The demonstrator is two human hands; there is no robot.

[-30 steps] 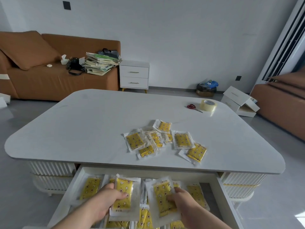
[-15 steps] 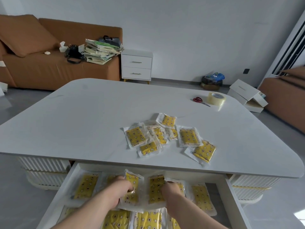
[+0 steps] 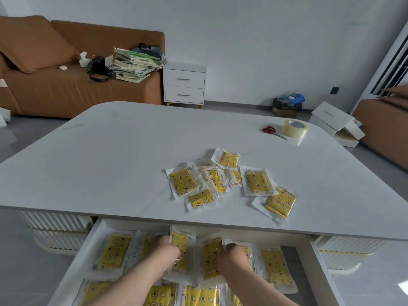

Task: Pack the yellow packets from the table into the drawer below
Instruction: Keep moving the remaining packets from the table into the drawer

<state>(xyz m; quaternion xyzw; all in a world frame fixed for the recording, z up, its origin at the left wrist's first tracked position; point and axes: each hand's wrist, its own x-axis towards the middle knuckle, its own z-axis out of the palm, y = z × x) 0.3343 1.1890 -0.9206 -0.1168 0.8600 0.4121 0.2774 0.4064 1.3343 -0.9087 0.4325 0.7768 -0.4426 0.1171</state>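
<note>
Both hands are down in the open drawer (image 3: 72,257), the left hand (image 3: 164,250) gripping one yellow packet (image 3: 181,248) and the right hand (image 3: 231,253) pinching another packet (image 3: 210,255), setting them into the back row among those already laid flat. Next, I'd judge, comes letting go and reaching up for the pile of packets (image 3: 229,184) on the table (image 3: 110,162). The table edge overhangs the drawer's back; scissors (image 3: 272,131) and tape roll (image 3: 294,128) sit well clear.
</note>
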